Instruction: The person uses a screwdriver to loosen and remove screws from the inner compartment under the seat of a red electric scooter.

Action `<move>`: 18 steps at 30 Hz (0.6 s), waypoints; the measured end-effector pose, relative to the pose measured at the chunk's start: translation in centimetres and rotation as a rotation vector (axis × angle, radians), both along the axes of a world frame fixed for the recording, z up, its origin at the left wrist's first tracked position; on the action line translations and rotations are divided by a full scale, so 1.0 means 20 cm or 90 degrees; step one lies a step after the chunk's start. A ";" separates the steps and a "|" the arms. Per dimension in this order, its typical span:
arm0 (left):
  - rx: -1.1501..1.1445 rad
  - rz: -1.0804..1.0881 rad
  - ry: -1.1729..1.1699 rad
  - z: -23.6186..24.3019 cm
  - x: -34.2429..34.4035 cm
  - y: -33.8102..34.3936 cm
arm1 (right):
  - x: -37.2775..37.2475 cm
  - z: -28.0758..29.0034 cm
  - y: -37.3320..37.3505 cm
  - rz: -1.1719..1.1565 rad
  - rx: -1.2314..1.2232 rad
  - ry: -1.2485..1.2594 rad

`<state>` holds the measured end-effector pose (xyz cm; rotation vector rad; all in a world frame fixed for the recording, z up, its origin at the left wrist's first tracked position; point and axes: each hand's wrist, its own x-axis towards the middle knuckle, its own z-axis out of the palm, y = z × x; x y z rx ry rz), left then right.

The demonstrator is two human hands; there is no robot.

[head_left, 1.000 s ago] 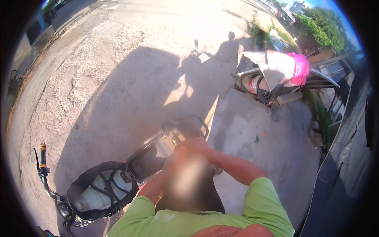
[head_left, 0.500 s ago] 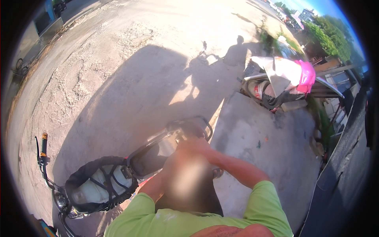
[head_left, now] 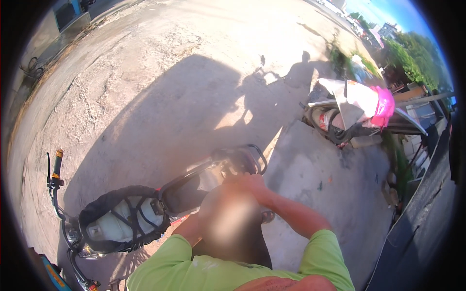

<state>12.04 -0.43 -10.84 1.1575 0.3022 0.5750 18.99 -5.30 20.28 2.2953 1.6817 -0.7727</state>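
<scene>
A black motorcycle (head_left: 167, 200) stands crosswise before the person, a black-strapped, whitish plastic tank (head_left: 110, 227) towards its front. Right of that tank – beyond a long, black-rimmed seat section (head_left: 187, 193) – the right hand (head_left: 251, 186) bends over the rear; whether its fingers pinch anything, I can't tell. The left hand is lost in blur, its state unreadable.
</scene>
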 end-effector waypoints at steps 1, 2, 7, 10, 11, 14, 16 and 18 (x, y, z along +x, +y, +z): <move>-0.078 0.002 -0.025 -0.07 -0.02 0.03 | -0.02 0.01 0.06 -0.023 -0.086 0.005; -0.128 0.007 -0.058 -0.08 -0.04 0.01 | -0.02 -0.05 0.03 0.044 -0.009 -0.018; -0.281 0.056 -0.217 0.35 -0.08 -0.20 | 0.10 -0.22 -0.20 0.147 0.231 0.017; -0.093 0.045 -0.267 0.08 -0.06 -0.06 | 0.01 -0.13 -0.05 -0.035 0.112 -0.050; -0.053 0.006 -0.254 -0.04 -0.08 0.05 | 0.01 -0.15 0.00 0.023 0.088 -0.069; 0.157 0.222 -0.007 0.18 -0.03 -0.07 | 0.08 -0.26 -0.11 0.138 0.255 -0.056; 0.392 0.253 0.170 0.49 -0.07 -0.12 | 0.11 -0.27 -0.19 0.119 0.250 0.017; 0.403 0.273 0.181 0.56 -0.12 -0.09 | 0.04 -0.23 -0.14 0.025 0.177 0.001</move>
